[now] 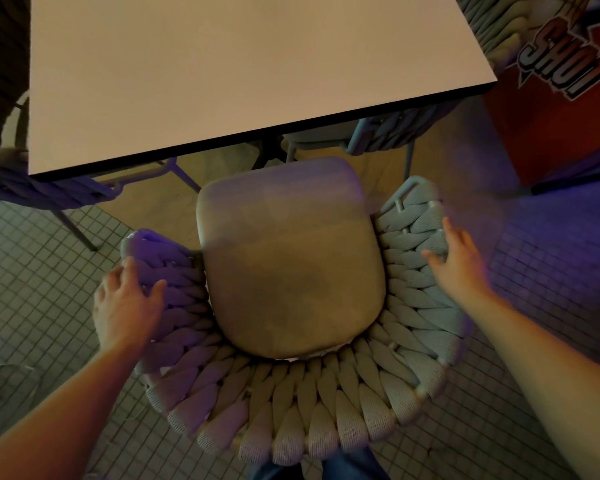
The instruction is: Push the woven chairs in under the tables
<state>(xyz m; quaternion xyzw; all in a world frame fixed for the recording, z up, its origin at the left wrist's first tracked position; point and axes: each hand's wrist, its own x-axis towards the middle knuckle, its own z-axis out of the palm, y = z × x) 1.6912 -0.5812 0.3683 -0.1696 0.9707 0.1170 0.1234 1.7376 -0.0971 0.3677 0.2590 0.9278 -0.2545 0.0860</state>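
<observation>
A woven rope chair [291, 403] with a beige seat cushion [288, 258] stands right below me, its front edge just short of the pale square table [222, 74]. My left hand [125, 306] wraps around the chair's left woven arm, thumb inside and fingers over the outside. My right hand [458, 258] lies on the right woven arm with fingers spread; it is motion-blurred, so I cannot say whether it grips or only rests there.
Two more woven chairs sit tucked at the table, one at the left [32, 188] and one at the right [395, 133]. A red cabinet with lettering [561, 98] stands at the right. Small square floor tiles [32, 271] surround the chair.
</observation>
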